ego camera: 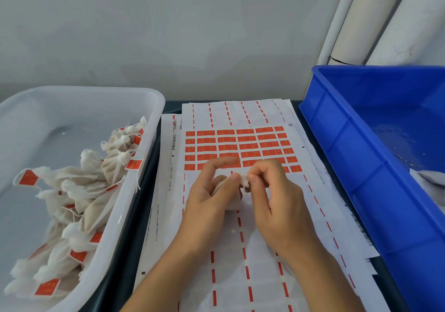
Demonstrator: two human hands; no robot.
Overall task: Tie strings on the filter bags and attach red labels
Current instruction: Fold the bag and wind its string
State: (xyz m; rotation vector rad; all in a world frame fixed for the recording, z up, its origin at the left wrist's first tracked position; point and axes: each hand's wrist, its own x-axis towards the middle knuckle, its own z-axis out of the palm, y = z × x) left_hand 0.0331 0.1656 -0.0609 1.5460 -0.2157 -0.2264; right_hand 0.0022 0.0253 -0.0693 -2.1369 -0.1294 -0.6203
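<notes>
Dark table (147, 215): carried a clear plastic tub (134, 191) at nine o'clock, a stack of label sheets (243, 239) at centre running from six to twelve o'clock, and a blue plastic crate (361, 167) at three o'clock.

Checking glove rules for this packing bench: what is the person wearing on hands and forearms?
Nothing visible. The left hand and right hand are bare, without gloves, rings or a watch, and both forearms are uncovered to the frame's bottom edge, so no sleeves show.

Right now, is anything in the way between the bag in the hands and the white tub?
Nothing visible. The filter bag sits pinched between both hands; only flat label sheets lie between it and the white tub.
</notes>
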